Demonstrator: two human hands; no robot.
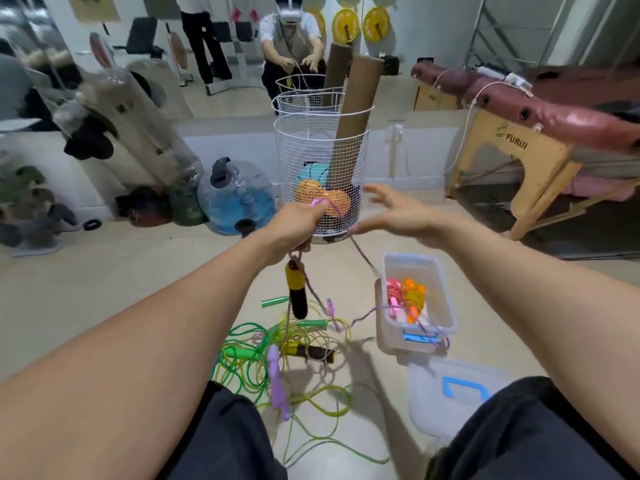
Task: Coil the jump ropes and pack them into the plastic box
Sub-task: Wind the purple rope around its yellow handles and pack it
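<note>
While my left hand (297,220) grips the braided purple rope (356,247), its cord slants down from that fist toward the clear plastic box (446,306), passing just under my right hand (398,216), whose fingers are spread, holding nothing. A yellow-and-black foam handle (297,292) hangs straight below the fist; glossy green ropes (249,362) lie tangled lower.

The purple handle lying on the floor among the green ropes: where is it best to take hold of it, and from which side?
Grip the purple handle around its middle, coming from above. It lies flat and lengthwise on the tangled green rope, so its long sides are probably free for fingers. The open right hand seems the free one; the left hand holds the purple rope.
</note>
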